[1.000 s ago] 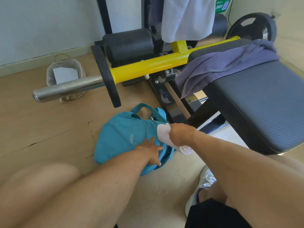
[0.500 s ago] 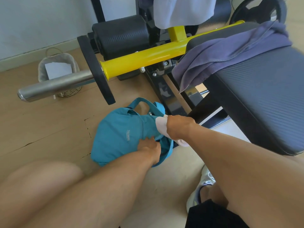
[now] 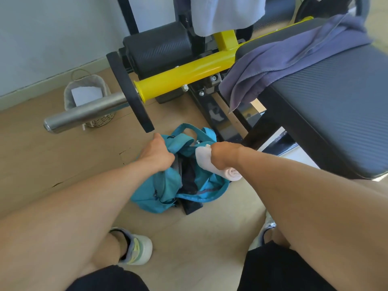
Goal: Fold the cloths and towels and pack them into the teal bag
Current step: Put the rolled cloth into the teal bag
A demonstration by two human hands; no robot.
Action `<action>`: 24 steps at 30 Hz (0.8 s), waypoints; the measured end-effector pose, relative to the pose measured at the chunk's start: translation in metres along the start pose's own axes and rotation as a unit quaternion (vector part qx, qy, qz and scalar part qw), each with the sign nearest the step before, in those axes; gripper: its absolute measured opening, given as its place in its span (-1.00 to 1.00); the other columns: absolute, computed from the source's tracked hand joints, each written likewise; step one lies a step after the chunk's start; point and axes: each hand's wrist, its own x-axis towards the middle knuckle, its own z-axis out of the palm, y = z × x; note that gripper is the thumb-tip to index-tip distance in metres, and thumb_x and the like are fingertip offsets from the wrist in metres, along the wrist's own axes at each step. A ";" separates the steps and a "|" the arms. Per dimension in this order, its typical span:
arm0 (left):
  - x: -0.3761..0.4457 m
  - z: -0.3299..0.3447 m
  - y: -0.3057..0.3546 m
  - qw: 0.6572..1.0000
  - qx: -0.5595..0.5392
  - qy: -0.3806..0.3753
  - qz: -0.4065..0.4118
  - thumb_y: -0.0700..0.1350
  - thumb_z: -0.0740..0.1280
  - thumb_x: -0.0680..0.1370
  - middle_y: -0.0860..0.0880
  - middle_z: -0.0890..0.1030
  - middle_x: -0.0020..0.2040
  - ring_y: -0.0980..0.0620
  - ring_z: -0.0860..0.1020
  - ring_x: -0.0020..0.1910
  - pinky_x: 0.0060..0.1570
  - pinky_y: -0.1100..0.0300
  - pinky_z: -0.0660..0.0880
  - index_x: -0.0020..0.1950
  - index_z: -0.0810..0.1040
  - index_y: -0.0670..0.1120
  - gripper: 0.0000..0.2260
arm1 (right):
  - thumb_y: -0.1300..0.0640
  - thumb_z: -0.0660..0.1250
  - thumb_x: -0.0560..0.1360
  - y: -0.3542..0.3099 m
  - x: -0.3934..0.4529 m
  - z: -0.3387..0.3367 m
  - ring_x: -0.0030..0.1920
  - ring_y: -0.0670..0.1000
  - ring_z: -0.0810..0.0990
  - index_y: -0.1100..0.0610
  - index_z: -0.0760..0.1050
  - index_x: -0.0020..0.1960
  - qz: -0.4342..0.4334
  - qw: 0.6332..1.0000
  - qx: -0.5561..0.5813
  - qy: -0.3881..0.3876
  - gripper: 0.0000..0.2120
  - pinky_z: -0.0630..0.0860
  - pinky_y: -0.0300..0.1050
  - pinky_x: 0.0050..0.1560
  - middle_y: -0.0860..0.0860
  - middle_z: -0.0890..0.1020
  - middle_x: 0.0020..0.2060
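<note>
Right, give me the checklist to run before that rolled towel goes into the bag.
1. Bag mouth held open: ok. The left hand grips the edge of the teal bag, and its dark inside shows.
2. Towel secured: ok. The right hand grips the rolled white towel.
3. Towel over the opening: ok, it hangs at the mouth's right edge.
4. Room inside the bag: cannot tell, the interior is dark.
5. Cloths left to pack: not ok. The purple cloth is draped unfolded on the bench, and a white cloth hangs above.
</note>
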 end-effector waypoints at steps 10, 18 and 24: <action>-0.002 -0.034 -0.020 0.996 0.039 -0.085 0.005 -0.29 0.28 0.59 -0.18 0.56 -0.22 -0.14 0.60 -0.27 -0.17 0.07 0.63 -0.19 0.49 -0.16 -0.84 | 0.12 0.05 0.72 -0.026 0.009 0.013 0.48 0.17 0.37 0.24 0.28 0.54 0.036 0.984 0.170 0.026 -0.58 0.30 -0.02 0.42 0.18 0.40 0.48; -0.009 -0.015 -0.019 0.992 0.043 -0.116 0.016 -0.15 0.27 0.54 -0.05 0.40 -0.31 -0.01 0.33 -0.38 -0.47 0.21 0.23 -0.27 0.31 -0.10 -0.77 | 0.03 0.13 0.69 -0.065 0.056 0.089 0.40 0.24 0.44 0.19 0.23 0.56 0.103 0.864 0.491 0.030 -0.51 0.40 0.00 0.27 0.17 0.43 0.45; 0.013 -0.019 -0.031 0.988 0.026 -0.148 -0.026 -0.18 0.22 0.40 -0.13 0.50 -0.27 -0.09 0.46 -0.38 -0.39 0.15 0.39 -0.18 0.39 -0.14 -0.95 | 0.03 0.13 0.70 -0.086 0.080 0.114 0.47 0.18 0.37 0.05 0.12 0.62 0.084 0.824 0.550 0.111 -0.48 0.31 0.01 0.42 0.10 0.38 0.51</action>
